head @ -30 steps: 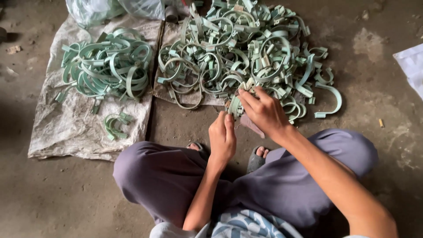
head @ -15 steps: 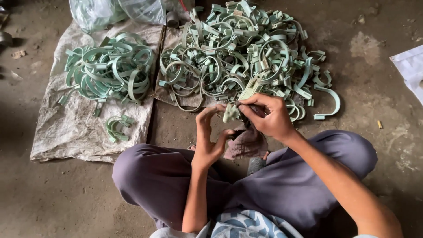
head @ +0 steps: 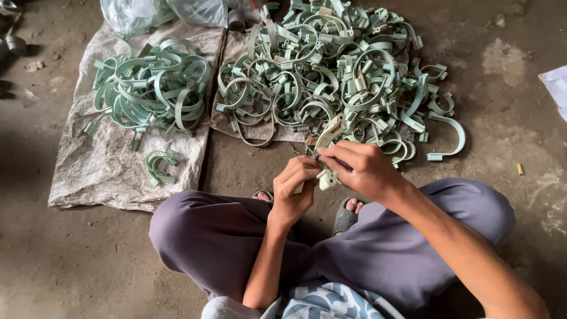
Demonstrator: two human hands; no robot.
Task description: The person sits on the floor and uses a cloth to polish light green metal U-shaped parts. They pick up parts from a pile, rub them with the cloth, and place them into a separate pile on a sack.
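I sit cross-legged on a concrete floor. My right hand (head: 366,168) and my left hand (head: 295,183) meet above my lap, both gripping one pale green curved plastic clamp (head: 328,142) that sticks up between them. Just beyond my hands lies a big heap of the same clamps (head: 331,77) on a sack. A smaller, tidier pile of clamps (head: 150,88) rests on a white woven sack (head: 100,171) to the left, with a few loose clamps (head: 159,165) near its front.
A clear plastic bag (head: 159,12) lies at the back. A white sheet (head: 555,88) shows at the right edge. Small dark round objects (head: 15,41) sit at the far left. My sandalled feet (head: 348,212) peek from under my purple trousers.
My right hand lifted a clamp out of the big heap and drew it toward my lap. My left hand rose to meet it and took hold.
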